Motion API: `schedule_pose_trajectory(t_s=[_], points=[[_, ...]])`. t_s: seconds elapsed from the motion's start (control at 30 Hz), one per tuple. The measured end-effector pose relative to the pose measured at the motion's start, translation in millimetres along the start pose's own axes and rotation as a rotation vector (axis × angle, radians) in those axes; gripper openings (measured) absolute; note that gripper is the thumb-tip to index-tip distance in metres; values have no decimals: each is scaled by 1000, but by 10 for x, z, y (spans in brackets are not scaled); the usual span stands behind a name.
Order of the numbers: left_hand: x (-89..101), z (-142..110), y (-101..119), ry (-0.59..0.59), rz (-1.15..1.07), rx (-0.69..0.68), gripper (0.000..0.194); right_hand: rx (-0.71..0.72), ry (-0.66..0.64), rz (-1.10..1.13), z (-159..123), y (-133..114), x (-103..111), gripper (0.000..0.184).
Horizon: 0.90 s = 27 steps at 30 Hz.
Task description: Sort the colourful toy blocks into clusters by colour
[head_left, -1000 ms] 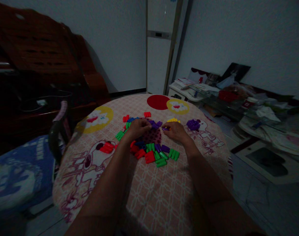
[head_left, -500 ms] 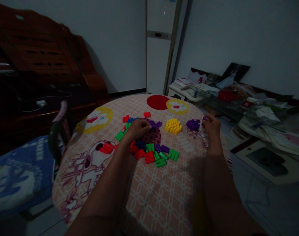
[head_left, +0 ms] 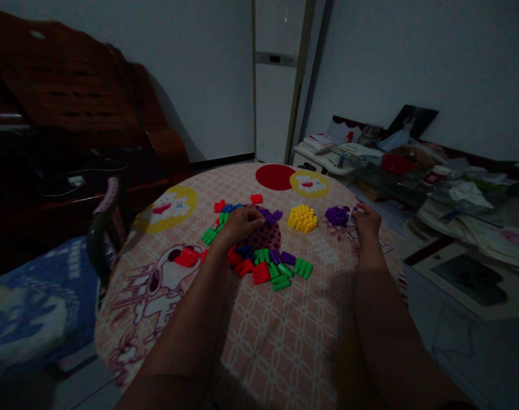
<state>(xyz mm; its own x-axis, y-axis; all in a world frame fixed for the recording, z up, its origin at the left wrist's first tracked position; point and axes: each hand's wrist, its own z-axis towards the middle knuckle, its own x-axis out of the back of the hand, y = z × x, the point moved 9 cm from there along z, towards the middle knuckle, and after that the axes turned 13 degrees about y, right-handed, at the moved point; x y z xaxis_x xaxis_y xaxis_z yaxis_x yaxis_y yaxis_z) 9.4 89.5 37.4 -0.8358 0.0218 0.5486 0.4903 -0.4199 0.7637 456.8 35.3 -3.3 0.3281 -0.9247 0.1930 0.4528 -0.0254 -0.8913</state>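
Note:
At the right of the round table, my right hand (head_left: pixel 368 221) pinches a small purple plastic building piece (head_left: pixel 354 212) between thumb and fingertips. Just left of it sits a cluster of purple pieces (head_left: pixel 336 216) standing close together. My left hand (head_left: pixel 242 224) hovers over the middle of the table with its fingers pressed together; what they hold, if anything, is hidden. Loose purple pieces (head_left: pixel 271 216) lie right beside those fingertips. A block of yellow pieces (head_left: pixel 302 218) stands between the two hands. Nearer me lie red pieces (head_left: pixel 261 273) and green pieces (head_left: pixel 303 267).
A patterned cloth (head_left: pixel 276 330) covers the table. Red pieces (head_left: pixel 187 257) lie left of my left forearm. A chair (head_left: pixel 101 228) stands at the left, with a wooden bench (head_left: pixel 62 85) behind. On the right is a cluttered glass-topped stand (head_left: pixel 396 182).
The purple piece in my right hand has come down slightly, beside the purple cluster. My left hand has hardly moved. The whole view has shifted a little.

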Motion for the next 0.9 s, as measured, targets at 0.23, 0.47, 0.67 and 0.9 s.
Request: schedule_pose_trajectory(t_s=[0.23,0.47,0.67,0.9], points=[[-18,-3,-5,-9,-18,15,23,-67,-52,96,-61,32,-76,48],[-14,-7,-14,-5,-19,10,26,-26,-153,-12,-93,25,-140,41],[-18,-3,-9,-7,-35,9,27,-12,-92,-111,-64,35,-76,44],[-14,8,-16,-5,-20,9,24,67,-120,-120,-139,-140,-102,41]])
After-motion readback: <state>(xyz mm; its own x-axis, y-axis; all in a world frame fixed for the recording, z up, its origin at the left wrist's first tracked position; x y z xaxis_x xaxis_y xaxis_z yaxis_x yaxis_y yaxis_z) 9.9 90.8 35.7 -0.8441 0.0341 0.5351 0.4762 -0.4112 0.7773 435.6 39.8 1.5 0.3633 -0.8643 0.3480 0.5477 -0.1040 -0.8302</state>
